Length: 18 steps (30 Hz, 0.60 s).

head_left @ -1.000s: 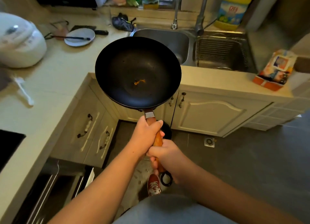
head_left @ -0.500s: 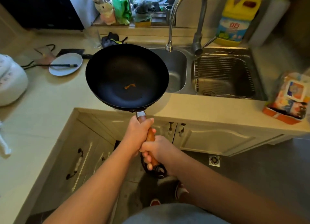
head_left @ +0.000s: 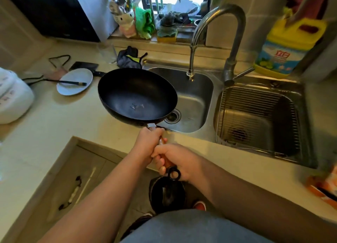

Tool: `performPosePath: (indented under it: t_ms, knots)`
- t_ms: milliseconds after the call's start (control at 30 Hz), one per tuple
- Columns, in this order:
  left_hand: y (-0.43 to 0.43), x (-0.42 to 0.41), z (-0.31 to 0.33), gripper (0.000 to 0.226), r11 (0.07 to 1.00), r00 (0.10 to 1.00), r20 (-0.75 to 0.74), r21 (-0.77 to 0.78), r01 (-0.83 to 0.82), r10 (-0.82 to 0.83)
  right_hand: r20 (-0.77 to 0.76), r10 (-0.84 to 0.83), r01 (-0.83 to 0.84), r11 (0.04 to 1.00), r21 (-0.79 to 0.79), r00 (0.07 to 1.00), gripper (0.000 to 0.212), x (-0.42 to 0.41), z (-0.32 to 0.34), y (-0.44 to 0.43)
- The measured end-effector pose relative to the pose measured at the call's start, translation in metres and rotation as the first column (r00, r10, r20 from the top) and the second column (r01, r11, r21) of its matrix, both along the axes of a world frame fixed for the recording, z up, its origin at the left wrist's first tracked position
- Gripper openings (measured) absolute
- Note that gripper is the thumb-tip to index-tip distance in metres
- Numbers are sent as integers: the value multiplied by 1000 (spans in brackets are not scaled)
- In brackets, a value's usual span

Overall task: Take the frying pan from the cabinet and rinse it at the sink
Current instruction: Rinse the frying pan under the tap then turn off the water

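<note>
I hold a black frying pan (head_left: 136, 95) by its wooden handle, level above the counter, its right edge over the left basin of the steel sink (head_left: 198, 89). My left hand (head_left: 147, 142) grips the handle close to the pan. My right hand (head_left: 178, 160) grips it further back, near the black hanging ring. A small pale speck lies inside the pan. The curved steel faucet (head_left: 217, 24) ends above the left basin, to the right of the pan; no water runs from it.
The right basin (head_left: 291, 126) holds a wire rack. A white plate (head_left: 74, 81) with chopsticks and a white rice cooker (head_left: 12, 97) sit on the counter at left. A yellow detergent jug (head_left: 286, 47) stands behind the sink. A packet (head_left: 322, 186) lies at right.
I have stepped closer to the sink. The pan has moved forward and to the right, from above the cabinet fronts to the edge of the left basin. Both hands keep their grip.
</note>
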<state>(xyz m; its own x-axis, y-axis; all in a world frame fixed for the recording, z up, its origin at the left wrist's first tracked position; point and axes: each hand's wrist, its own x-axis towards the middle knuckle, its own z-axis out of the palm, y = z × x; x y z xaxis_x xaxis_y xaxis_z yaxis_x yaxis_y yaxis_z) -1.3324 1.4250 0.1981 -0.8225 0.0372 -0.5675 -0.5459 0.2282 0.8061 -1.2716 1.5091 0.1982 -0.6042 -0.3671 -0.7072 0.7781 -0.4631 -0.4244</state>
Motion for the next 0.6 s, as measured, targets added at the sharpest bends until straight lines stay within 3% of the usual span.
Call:
performPosePath:
  t_ms: [133, 300, 600]
  knots:
    - [12, -24, -2, 2, 1000, 1000, -4, -31, -3, 3, 60, -14, 17, 999, -51, 998, 19, -25, 0, 8]
    - [15, -54, -8, 18, 998, 998, 32, -17, 62, -61, 125, -79, 86, 995, -53, 989, 23, -50, -1, 8]
    - [6, -113, -32, 16, 953, 938, 170, 47, 298, -302, 238, -346, 344, 938, 52, 908, 22, -92, -6, -26]
